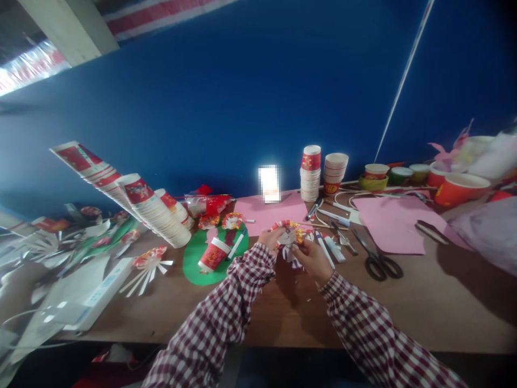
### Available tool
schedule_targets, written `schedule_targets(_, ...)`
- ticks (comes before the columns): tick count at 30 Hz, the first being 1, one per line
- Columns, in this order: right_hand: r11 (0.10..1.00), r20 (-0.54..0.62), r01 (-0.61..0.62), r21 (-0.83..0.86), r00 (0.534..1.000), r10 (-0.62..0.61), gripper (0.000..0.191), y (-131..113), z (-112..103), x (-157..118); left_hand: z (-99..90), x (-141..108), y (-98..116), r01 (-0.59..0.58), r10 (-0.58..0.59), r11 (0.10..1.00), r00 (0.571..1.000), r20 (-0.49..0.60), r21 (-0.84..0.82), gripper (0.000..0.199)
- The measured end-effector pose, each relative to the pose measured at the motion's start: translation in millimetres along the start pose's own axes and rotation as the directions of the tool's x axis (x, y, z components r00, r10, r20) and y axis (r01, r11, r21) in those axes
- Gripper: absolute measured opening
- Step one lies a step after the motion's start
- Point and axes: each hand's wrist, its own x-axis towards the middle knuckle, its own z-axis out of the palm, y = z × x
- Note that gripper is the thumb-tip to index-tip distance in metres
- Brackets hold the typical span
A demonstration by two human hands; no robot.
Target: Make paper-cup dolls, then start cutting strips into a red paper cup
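Paper figure [287, 237] just below and right of centre frame, between both hands; long axis roughly upright, patterned rim up, cut strips down; left hand [270, 240] pinches its left edge, right hand [314, 261] its lower right, fingers narrow on it; marker [324, 251] just right, nearer right hand; scissors [373, 254] farther right
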Motion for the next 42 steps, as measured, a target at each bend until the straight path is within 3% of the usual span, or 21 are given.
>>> schedule_targets(7,1.0,0.013,-0.006,0.002,1.0,0.006,0.033,1.3,-0.2,0.5,6.3,-11.3,12.8,0.115,-0.111,0.99,0.992,-0.054,0.079,0.011)
schedule_targets(14,1.0,0.009,-0.011,-0.007,1.0,0.012,0.035,3.6,-0.7,1.5,9.6,-17.3,16.8,0.126,-0.115,0.985,0.989,-0.091,0.12,0.01)
schedule_targets(25,1.0,0.017,-0.004,0.018,1.0,0.003,0.035,-2.6,2.2,-1.6,13.7,-23.5,19.9,0.037,-0.024,0.987,0.996,-0.082,0.159,0.01)
schedule_targets(32,0.998,-0.085,-0.059,-0.024,0.995,0.057,0.037,-9.9,2.5,-3.8,12.1,-15.6,7.2,-0.066,0.071,0.989,0.997,-0.031,0.134,0.012)
schedule_targets(42,1.0,-0.049,-0.018,-0.003,0.999,0.017,0.037,-10.9,1.6,-1.7,15.4,-17.7,7.5,-0.125,0.12,0.983,0.992,0.042,0.136,0.01)
